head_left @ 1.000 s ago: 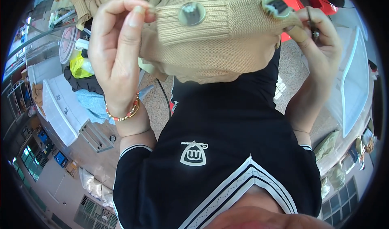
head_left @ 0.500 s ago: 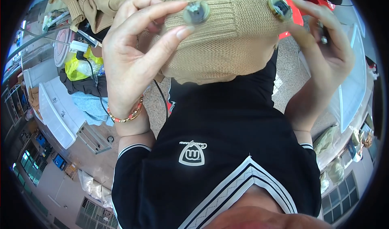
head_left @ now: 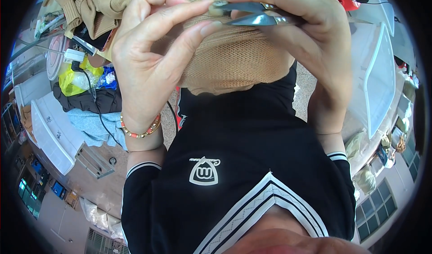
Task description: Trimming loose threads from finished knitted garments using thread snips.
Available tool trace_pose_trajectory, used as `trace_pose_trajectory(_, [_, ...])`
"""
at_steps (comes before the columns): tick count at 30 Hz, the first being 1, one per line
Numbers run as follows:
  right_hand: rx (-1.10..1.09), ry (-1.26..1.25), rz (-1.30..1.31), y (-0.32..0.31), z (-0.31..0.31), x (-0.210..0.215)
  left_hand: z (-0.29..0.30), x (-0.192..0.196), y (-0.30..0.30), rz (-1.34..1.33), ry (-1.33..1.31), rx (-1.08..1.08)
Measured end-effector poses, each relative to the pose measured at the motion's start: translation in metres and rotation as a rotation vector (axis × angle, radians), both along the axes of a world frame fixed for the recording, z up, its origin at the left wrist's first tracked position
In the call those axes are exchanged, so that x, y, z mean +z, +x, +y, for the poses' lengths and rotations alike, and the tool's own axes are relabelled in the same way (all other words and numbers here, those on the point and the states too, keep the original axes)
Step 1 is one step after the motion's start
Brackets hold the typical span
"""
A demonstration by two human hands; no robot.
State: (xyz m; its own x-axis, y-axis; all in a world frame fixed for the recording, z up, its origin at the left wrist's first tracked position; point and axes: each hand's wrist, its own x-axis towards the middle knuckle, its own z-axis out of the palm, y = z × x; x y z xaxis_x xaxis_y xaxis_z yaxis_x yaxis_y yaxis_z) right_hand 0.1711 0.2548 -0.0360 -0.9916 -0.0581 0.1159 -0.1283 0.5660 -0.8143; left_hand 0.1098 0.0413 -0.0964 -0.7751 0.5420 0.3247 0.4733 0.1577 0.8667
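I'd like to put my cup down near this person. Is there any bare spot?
Little room. A strip of speckled floor shows between the black shirt and the clear plastic lid. The person's left side is crowded: beige knitwear pile, yellow bag, dark and blue cloths, white trays. Both hands hold up the knit piece.

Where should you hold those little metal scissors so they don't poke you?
Probably by the back end, coming from the right, as the right hand does now. The small metal scissors lie level across the tan knitted garment, blades aimed left toward the left hand, so the right end looks safest.
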Motion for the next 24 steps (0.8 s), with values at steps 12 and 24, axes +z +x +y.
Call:
trace_pose_trajectory(12, [0.305, -0.394, 0.794, -0.03, 0.01, -0.078, 0.007, 0.012, 0.003, -0.092, -0.01, 0.077])
trace_pose_trajectory(24, [-0.022, -0.165, 0.047, 0.002, 0.011, -0.015, 0.015, 0.011, -0.008, 0.251, -0.056, 0.019])
